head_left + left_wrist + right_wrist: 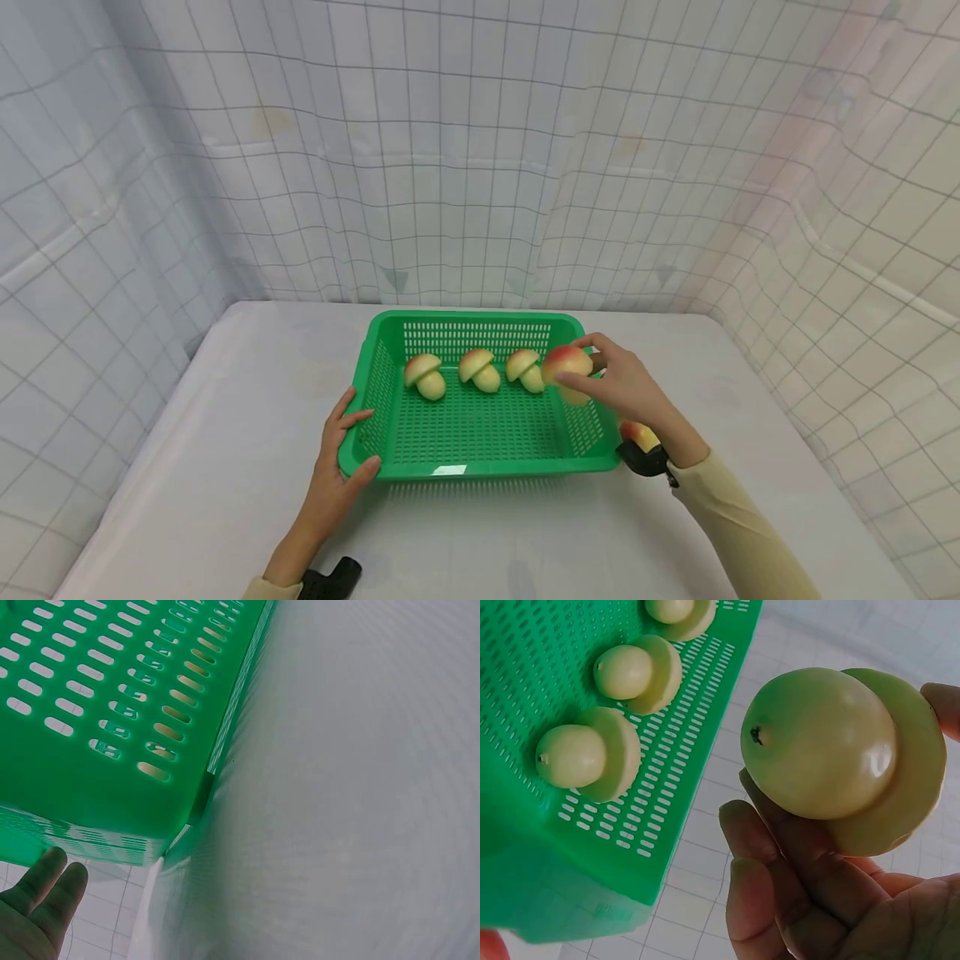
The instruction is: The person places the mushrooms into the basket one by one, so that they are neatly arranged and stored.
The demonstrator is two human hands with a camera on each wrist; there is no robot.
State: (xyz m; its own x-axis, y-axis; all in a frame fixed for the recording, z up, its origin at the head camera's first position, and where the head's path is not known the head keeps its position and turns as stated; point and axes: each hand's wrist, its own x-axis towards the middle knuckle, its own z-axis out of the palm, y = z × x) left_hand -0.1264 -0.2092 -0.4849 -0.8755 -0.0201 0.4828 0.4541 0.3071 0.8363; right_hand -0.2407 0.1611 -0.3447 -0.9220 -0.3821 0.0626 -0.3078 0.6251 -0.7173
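Note:
My right hand [626, 383] holds a toy mushroom [567, 364] with a red-and-yellow cap and pale stem, above the right end of a green plastic basket [450, 468]. Thumb and fingers pinch its cap, and its rounded stem [817, 742] fills much of the right wrist view. Three similar mushrooms [480, 371] lie in a row toward the basket's back wall. At the basket's left front corner, my left hand [333, 475] rests with its fingers extended against the rim. Two of its fingers [60, 892] show beside the basket wall in the left wrist view.
Another red-and-yellow piece [639, 435] lies outside the basket at its right, partly hidden by the right wrist. White cloth covers the table [247, 433]. Grid-patterned white sheets [480, 167] hang behind and on both sides.

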